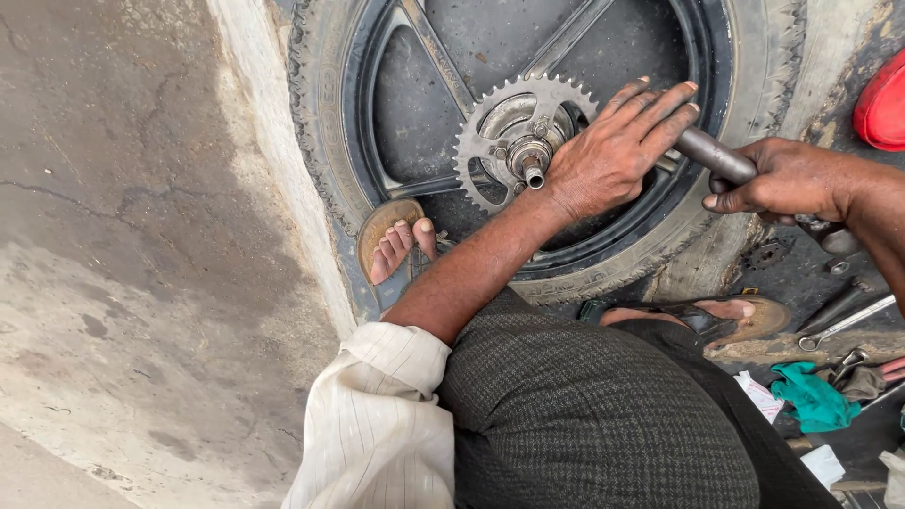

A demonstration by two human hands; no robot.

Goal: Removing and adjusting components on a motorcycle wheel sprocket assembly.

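A black motorcycle wheel with its tyre was laid flat on the ground, far from the camera, taking up most of the upper middle of the view. Pale cracked concrete was seen on the left; darker, oil-stained ground was seen on the right. A lap in dark checked cloth and a pale striped rolled sleeve were seen near, bottom centre.

The toothed sprocket was seated on the hub at wheel centre, with a short axle stub standing up from it. The left hand was laid flat over the right side of the sprocket and hub, fingers spread and extended, not clenched; pressed on rather than gripped around anything. The right hand was clenched around a dark metal bar, which ran left under the left-hand fingers toward the hub. Where the bar tip ended could not be told; it was hidden by the left hand.

One sandalled foot was set on the tyre's near-left edge, toes visible. The other sandalled foot was placed just near the tyre on the right.

Smaller items on the right ground: a red object at the far-right edge, only partly in view; a teal rag near right; a spanner beside it; scraps of white paper near the rag.
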